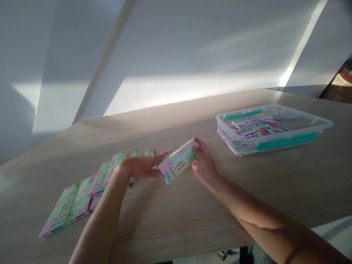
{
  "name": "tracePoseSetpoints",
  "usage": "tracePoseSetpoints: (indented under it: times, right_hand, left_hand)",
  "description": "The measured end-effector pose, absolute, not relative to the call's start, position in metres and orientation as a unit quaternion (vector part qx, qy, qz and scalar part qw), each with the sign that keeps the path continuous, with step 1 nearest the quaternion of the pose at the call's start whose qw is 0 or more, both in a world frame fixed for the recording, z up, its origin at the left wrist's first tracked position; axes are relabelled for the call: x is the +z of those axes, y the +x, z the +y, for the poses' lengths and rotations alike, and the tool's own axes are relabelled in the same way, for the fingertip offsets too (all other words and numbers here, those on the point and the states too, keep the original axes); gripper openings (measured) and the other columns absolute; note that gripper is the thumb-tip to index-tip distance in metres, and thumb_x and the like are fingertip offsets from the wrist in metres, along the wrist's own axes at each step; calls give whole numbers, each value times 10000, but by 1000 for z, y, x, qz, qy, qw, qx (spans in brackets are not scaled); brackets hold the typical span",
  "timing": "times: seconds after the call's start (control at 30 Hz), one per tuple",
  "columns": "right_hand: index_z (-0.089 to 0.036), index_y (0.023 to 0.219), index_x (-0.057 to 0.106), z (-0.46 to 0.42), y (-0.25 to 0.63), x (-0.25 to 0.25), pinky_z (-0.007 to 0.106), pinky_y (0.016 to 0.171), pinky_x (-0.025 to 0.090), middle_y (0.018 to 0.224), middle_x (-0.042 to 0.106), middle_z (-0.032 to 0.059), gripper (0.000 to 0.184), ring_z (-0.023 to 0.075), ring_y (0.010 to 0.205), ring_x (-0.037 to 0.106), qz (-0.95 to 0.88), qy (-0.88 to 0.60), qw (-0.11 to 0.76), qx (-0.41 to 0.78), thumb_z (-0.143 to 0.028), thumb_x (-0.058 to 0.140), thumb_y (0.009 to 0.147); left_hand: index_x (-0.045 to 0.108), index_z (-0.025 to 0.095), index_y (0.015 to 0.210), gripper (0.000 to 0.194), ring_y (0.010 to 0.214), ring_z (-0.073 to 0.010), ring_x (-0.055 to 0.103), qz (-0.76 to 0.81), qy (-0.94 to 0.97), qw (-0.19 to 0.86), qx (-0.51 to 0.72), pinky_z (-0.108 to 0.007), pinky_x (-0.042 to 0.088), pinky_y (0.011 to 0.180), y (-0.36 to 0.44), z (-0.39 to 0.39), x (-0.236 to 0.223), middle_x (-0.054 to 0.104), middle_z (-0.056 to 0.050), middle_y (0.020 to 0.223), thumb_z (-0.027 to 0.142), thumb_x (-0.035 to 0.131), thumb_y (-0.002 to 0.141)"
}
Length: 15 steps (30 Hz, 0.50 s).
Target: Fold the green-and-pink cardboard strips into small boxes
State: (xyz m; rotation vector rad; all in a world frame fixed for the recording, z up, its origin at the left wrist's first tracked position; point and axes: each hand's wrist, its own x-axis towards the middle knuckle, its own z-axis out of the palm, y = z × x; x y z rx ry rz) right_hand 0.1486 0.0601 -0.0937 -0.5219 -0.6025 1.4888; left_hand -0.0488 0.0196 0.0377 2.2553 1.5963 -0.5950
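A small pastel cardboard box (177, 163), pink, green and blue with dark print, is held above the table between both hands. My right hand (204, 161) grips its far right end, thumb on the printed face. At the lower left end, my left hand (145, 167) has its thumb and fingers closed on the box's edge. Several matching boxes (75, 205) marked with a 5 lie in an overlapping row on the left, partly hidden behind my left hand and forearm.
A clear plastic bin (275, 141) with teal latches stands at the right, holding many slim pens (255, 127) in purple, green and red. The wooden table (176, 227) meets a pale wall (192, 44) at the back. Its front edge shows at the bottom.
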Motion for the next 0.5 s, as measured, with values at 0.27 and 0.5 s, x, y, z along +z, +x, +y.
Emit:
tracePoseSetpoints:
  times: [0.27,0.5]
  right_hand:
    - [-248,994,608,46,148,-91,273,596,538,785,646,-27,290,141,700,606,-360,-231,596,680,-376,733,765]
    - [-187,849,659,55,155,-94,327,601,575,747,695,36,369,210,748,669,-381,-188,536,729,-548,684,780]
  left_hand:
    - [-37,243,1601,1068,1146,-351,583,555,770,237,-209,-486,374,1037,-69,13,49,500,-170,1472,546,635,828]
    - [-120,164,1585,1118,718,-233,623,509,758,386,-130,-287,500,619,-88,10,44,701,-94,1063,599,593,841]
